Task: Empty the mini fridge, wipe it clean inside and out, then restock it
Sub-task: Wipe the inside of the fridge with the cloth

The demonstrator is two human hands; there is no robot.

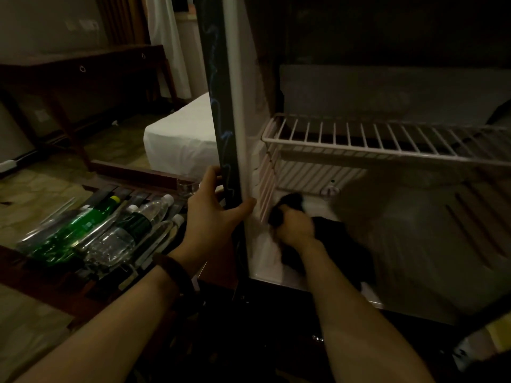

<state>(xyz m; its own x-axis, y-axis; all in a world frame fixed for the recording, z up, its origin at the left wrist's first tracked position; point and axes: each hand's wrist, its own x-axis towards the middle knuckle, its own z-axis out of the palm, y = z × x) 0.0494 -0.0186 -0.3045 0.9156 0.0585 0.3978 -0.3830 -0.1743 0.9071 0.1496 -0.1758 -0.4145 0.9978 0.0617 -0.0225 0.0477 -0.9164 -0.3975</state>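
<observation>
Mini fridge (387, 205) open, wire shelf (387, 139) bare. Right hand (294, 226) grips dark cloth (287, 203), on interior floor near left wall. Left hand (213, 214) grasps front edge of left wall. Bottles (110, 228) lie on tray (41, 275) left of fridge.

Dimly lit room. A dark wooden desk (83, 67) stood at ten o'clock against a pale wall (41, 20); a white-sheeted bed corner (179, 134) lay near centre, on patterned flooring (41, 189), with pale curtains (168, 37) at eleven o'clock.
</observation>
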